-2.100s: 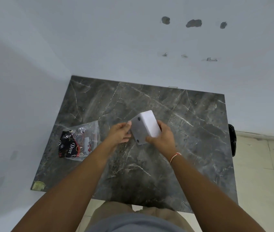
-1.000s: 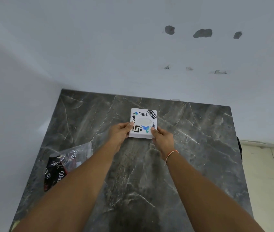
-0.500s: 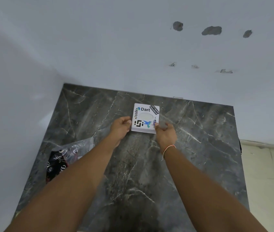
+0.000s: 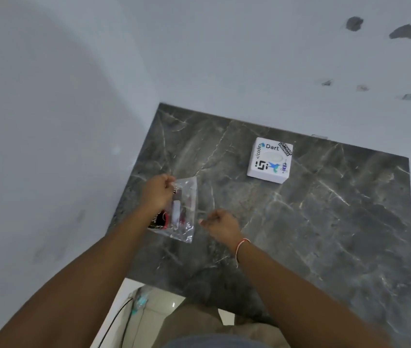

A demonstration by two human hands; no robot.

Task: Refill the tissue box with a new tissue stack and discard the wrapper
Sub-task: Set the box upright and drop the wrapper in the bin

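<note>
I see the left hand with its grip closed on the top edge of the clear wrapper at the worktop's left side. Right hand is fisted just beside the wrapper; can't tell if it's pinching anything. Tissue box sits flat near the back wall, well apart from both hands.

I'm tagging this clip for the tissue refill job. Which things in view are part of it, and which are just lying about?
Part of the job:
tissue box, set down on the marble table
clear wrapper, held at its top by the left hand
right hand, closed, beside the wrapper

Lying about:
cable on the floor
</note>
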